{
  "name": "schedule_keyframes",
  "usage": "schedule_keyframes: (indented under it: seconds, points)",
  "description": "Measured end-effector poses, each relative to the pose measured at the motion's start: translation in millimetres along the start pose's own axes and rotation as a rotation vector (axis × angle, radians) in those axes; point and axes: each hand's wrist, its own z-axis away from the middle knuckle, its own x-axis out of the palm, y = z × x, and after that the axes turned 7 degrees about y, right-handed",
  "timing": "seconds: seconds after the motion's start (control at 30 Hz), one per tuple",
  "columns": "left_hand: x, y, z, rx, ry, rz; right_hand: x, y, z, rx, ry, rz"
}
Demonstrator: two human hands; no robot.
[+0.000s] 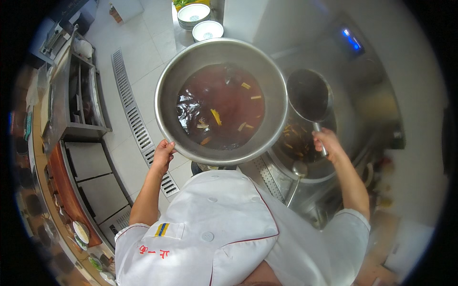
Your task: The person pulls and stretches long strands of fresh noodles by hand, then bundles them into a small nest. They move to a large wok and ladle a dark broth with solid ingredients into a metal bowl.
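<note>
My left hand (164,156) grips the near left rim of a large round stainless steel basin (211,53). Reddish-brown liquid (229,100) lies in it, with several yellowish strips floating on top. My right hand (327,142) is closed around the metal handle of a large round scoop (308,94). The scoop's bowl looks dark inside; whether it is mesh or solid I cannot tell. It hangs above a wide cooking pot (311,180), just right of the basin. Dark liquid with more strips (298,141) shows in the pot, partly hidden by the basin and scoop.
A small ladle (300,168) rests at the pot's near rim. Stacked bowls (194,16) stand beyond the basin, near a lit control panel (352,40). A floor drain grate (132,111) runs left of me. Further left are a steel cabinet (84,128) and dishes (81,232) on a counter.
</note>
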Motion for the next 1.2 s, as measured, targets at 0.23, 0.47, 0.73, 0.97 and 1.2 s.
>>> schedule_keyframes:
  seconds: [0.23,0.47,0.73,0.97,1.2]
  points:
    - [-4.2,-6.0,-6.8,0.006,-0.028,0.057,80.4,-3.3,13.6,0.006,-0.124,0.074]
    - [-2.9,-1.3,-2.7,0.009,-0.032,0.074,149.1,32.2,-8.2,0.091,-0.184,0.12]
    - [-11.9,-11.2,-13.7,0.025,-0.056,0.044,201.4,57.6,-42.1,0.101,-0.113,0.33]
    - [-12.5,-10.8,-17.2,0.025,-0.096,0.038,190.7,52.8,-72.3,-0.046,0.068,0.704]
    - [-11.9,-9.0,-14.9,0.013,-0.099,0.025,178.2,29.3,-64.3,-0.485,0.384,1.293]
